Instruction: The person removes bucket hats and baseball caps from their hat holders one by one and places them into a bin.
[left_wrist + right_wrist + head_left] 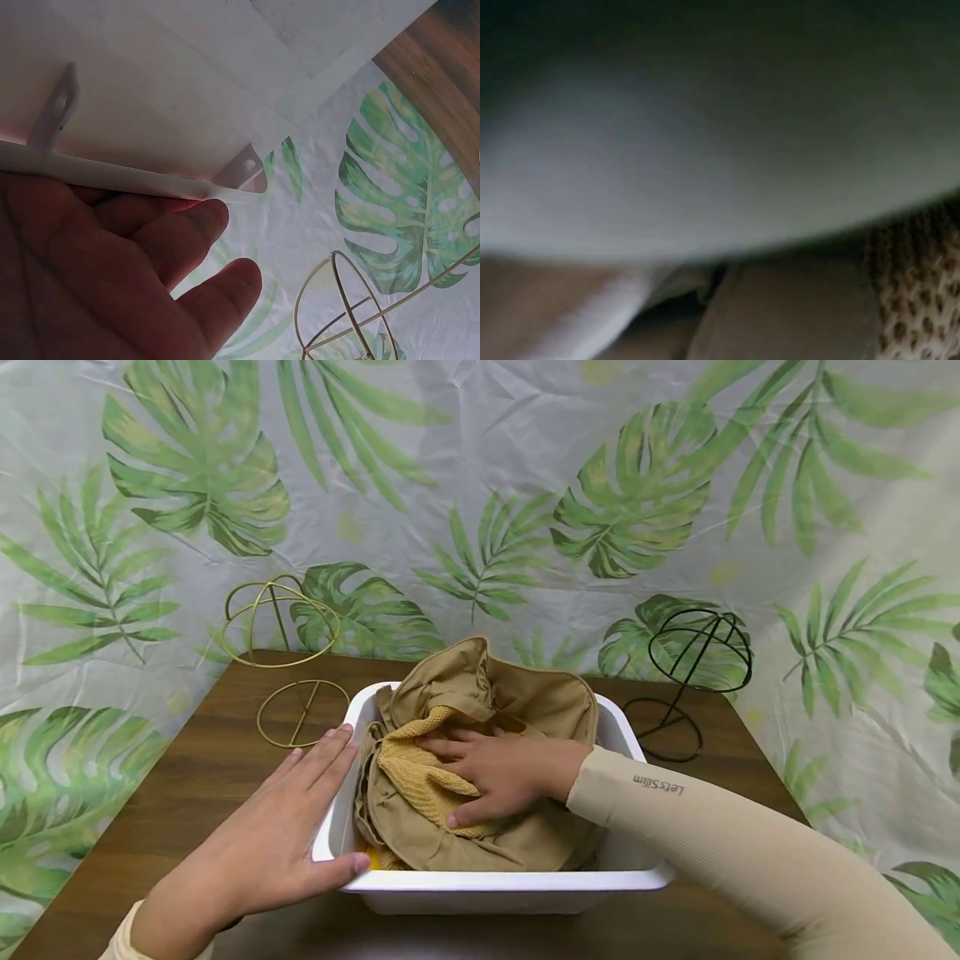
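Note:
A white plastic bin (510, 882) holds a tan cloth hat (547, 697) with a wide brim and a mustard-yellow knit piece (416, 777), perhaps a knit hat. My right hand (502, 772) lies inside the bin with fingers spread, pressing on the yellow knit and the tan cloth. At the bin's left rim, my left hand (273, 831) rests with straight fingers along the outside and its thumb over the near corner. The left wrist view shows the bin's ribbed outer side (150, 97) above the fingers. Blurred cloth and open-weave knit (922, 300) fill the right wrist view.
A gold wire hat stand (302, 681) rises behind the bin on the left. On the right is a black wire hat stand (678, 693). The dark wooden table (202, 760) meets a leaf-printed curtain (480, 460) at the back.

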Action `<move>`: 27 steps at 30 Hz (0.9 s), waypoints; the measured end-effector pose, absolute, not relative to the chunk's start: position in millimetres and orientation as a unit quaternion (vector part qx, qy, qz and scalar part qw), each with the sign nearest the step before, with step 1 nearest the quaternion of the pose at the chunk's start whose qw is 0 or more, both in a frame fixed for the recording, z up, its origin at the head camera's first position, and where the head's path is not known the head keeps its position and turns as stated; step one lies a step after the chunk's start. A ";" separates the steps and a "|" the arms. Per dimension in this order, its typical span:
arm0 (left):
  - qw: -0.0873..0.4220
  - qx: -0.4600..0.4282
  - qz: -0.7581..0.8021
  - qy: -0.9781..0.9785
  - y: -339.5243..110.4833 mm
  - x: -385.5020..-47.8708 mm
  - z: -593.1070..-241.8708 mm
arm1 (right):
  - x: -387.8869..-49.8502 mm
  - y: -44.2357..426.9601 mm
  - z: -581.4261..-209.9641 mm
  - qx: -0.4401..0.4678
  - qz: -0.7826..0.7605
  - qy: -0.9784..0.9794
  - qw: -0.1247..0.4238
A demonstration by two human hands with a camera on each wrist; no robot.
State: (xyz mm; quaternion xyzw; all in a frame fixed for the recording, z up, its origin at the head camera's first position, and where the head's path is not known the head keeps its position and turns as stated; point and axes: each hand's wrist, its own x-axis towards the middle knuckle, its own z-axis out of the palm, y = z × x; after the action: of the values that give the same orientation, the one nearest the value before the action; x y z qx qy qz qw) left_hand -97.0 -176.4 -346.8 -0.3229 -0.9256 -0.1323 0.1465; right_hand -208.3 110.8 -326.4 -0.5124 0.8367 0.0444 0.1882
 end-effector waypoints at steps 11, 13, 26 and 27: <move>0.141 -0.318 -0.137 -0.927 -175.2 -96.8 -344.4 | -203.0 109.7 -326.9 -0.478 0.072 0.857 0.178; 0.135 -0.316 -0.137 -0.929 -173.8 -96.4 -345.6 | -200.1 114.0 -319.7 -0.472 0.071 0.861 0.174; 0.148 -0.312 -0.137 -0.928 -175.3 -95.7 -345.2 | -203.5 153.0 -254.0 -0.571 -0.010 0.821 0.015; 0.148 -0.312 -0.137 -0.928 -175.6 -95.5 -345.2 | -205.6 155.8 -247.9 -0.573 -0.016 0.820 0.001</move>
State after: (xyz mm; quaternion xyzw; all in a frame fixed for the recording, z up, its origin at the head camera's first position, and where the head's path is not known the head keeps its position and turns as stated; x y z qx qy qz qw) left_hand -95.5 -175.6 -345.2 -0.3118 -0.9285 -0.1375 0.1477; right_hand -205.6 155.8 -247.9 -0.5726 0.8197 -0.0161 0.0007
